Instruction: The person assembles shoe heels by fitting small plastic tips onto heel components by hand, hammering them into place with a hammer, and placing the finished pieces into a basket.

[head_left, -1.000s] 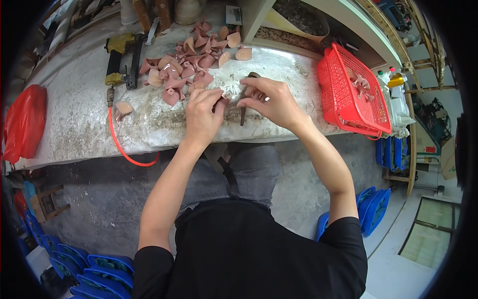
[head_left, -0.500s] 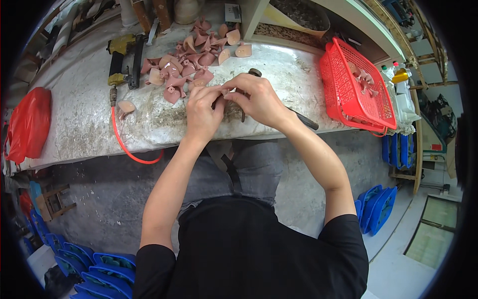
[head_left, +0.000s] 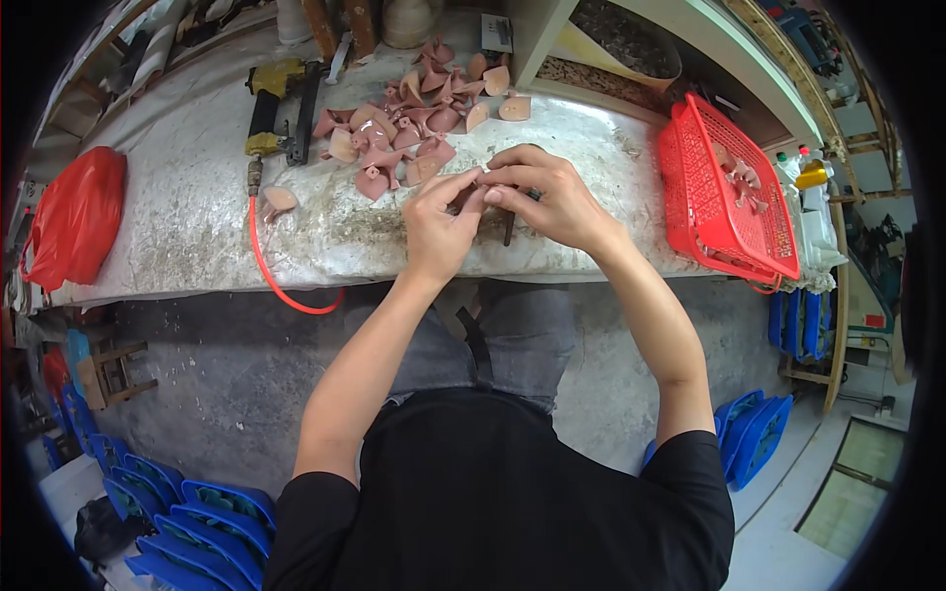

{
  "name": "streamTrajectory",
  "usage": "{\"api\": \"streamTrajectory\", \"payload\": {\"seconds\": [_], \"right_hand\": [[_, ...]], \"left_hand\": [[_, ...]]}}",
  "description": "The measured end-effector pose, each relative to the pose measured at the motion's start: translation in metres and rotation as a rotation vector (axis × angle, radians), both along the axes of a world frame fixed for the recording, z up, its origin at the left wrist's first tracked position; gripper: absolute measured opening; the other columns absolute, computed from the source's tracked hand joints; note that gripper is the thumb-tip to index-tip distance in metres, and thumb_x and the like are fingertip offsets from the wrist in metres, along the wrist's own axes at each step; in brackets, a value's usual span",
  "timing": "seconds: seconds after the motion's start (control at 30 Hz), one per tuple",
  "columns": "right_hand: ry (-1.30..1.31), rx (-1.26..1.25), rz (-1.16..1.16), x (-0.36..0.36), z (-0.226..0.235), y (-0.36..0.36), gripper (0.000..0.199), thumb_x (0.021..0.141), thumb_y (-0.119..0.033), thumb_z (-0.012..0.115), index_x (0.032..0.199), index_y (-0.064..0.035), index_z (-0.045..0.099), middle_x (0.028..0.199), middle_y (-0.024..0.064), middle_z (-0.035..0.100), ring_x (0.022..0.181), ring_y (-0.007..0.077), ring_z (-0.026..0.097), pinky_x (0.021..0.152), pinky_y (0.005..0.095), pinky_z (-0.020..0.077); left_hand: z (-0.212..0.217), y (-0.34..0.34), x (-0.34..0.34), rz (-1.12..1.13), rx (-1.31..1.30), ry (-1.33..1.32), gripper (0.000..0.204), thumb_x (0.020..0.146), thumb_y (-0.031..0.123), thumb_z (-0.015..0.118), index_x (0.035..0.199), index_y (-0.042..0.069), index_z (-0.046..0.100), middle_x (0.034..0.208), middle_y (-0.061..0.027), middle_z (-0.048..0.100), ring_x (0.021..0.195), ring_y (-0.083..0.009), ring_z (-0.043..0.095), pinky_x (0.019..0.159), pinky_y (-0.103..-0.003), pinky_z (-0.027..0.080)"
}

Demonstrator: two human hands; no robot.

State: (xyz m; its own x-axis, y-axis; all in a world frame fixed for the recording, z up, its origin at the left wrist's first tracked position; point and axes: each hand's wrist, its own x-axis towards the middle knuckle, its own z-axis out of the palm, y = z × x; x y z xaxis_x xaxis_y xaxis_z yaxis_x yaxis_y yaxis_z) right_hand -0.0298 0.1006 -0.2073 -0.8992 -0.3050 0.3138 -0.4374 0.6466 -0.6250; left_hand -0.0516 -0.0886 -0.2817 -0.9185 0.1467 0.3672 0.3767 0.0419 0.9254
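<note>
Over the near middle of the worktable (head_left: 163, 222), your left hand (head_left: 440, 225) and your right hand (head_left: 560, 202) meet at the fingertips, thumbs and fingers pinched inward; what sits between them is too hidden to tell, so you cannot be sure either one is clamped on a piece. Just under your right hand, part of a dark bar (head_left: 508, 229) shows, pointing toward the near edge, the rest covered by your fingers. Beyond your hands and to the left, curved pink pieces (head_left: 439, 120) lie in a loose heap, some overlapping, with one loose piece (head_left: 280, 200) well apart on the left. Left of the heap rests a yellow and black power tool (head_left: 264, 120) joined to a red hose (head_left: 256, 241) that curves to the near edge; farther left is a red plastic bag (head_left: 79, 217). On your right, a red basket (head_left: 680, 182) holds more pink pieces, with bottles (head_left: 814, 192) just beyond its right side. Blue trays (head_left: 759, 443) are on the floor at the right, and a wooden stool (head_left: 113, 374) stands at the left.
</note>
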Motion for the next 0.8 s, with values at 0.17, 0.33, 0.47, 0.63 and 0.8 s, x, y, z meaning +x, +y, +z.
{"api": "streamTrajectory", "payload": {"seconds": [0.17,0.33,0.47,0.63,0.8], "right_hand": [[0.063,-0.010,-0.264,0.027,0.001,0.013,0.030,0.096,-0.013,0.080,0.124,-0.0039,0.077,0.121,0.0167,0.075,0.105,0.0311,0.073,0.092,0.0393,0.0573],[-0.229,-0.087,-0.469,0.110,-0.067,0.157,0.025,0.102,-0.010,0.073,0.120,0.0077,0.071,0.104,0.0136,0.068,0.096,0.0219,0.067,0.086,0.0341,0.0535],[-0.123,0.255,-0.221,0.103,-0.050,0.116,0.030,0.100,-0.008,0.074,0.123,0.0089,0.067,0.108,0.0176,0.064,0.098,0.0309,0.064,0.086,0.0396,0.0522],[0.059,0.366,-0.098,0.089,-0.069,0.129,0.033,0.099,-0.009,0.074,0.122,0.0114,0.064,0.110,0.0242,0.063,0.102,0.0404,0.062,0.091,0.0458,0.0517],[-0.404,-0.194,-0.375,0.121,-0.049,0.096,0.028,0.114,-0.024,0.059,0.131,-0.0033,0.064,0.084,-0.0061,0.052,0.064,0.0038,0.045,0.053,0.0221,0.0352]], "left_hand": [[-0.009,-0.018,0.008,0.156,-0.073,0.084,0.022,0.089,0.014,0.084,0.108,0.001,0.081,0.098,-0.0159,0.077,0.091,-0.0319,0.075,0.082,-0.043,0.060],[-0.022,0.031,0.006,0.159,-0.057,0.562,0.015,0.080,0.009,0.081,0.094,0.007,0.077,0.090,-0.0101,0.075,0.089,-0.0322,0.072,0.110,-0.053,0.053],[-0.037,0.019,0.004,0.191,-0.029,0.386,0.024,0.076,0.009,0.084,0.099,0.003,0.079,0.091,-0.0121,0.077,0.088,-0.0339,0.071,0.093,-0.048,0.056],[-0.032,0.011,-0.003,0.201,-0.011,0.458,0.022,0.076,0.009,0.084,0.095,0.002,0.077,0.089,-0.0144,0.074,0.088,-0.0358,0.070,0.081,-0.048,0.054],[0.003,-0.043,-0.001,0.353,-0.036,0.523,0.021,0.081,0.014,0.076,0.100,0.003,0.075,0.094,-0.0167,0.067,0.092,-0.0377,0.067,0.080,-0.051,0.052]]}}
